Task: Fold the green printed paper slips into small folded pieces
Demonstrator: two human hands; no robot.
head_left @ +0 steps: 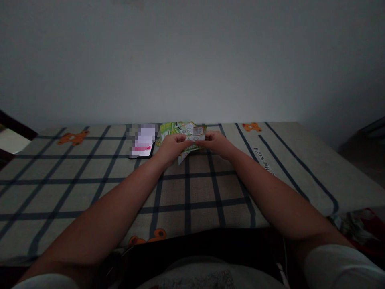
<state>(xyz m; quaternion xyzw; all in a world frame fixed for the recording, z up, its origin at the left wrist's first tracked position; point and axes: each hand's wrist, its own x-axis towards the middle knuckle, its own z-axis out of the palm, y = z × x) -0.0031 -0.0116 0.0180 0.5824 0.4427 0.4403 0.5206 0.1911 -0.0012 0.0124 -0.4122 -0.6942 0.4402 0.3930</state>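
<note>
Both hands meet over a piece of green and white printed paper (198, 131), partly folded, with small print on it. My left hand (172, 147) pinches its left side between thumb and fingers. My right hand (217, 142) grips the right edge in the same way. A pointed pale corner of the paper hangs below the left fingers. Behind the left hand lies more green printed paper (171, 129); whether it is the same sheet, I cannot tell. The hands cover part of the folds.
A phone (141, 140) with a lit, blurred screen lies left of the hands. The table wears a checked cloth (120, 192) with orange bear prints. A grey wall (192, 64) rises along the far edge. Dark wooden furniture (12, 122) stands at the left.
</note>
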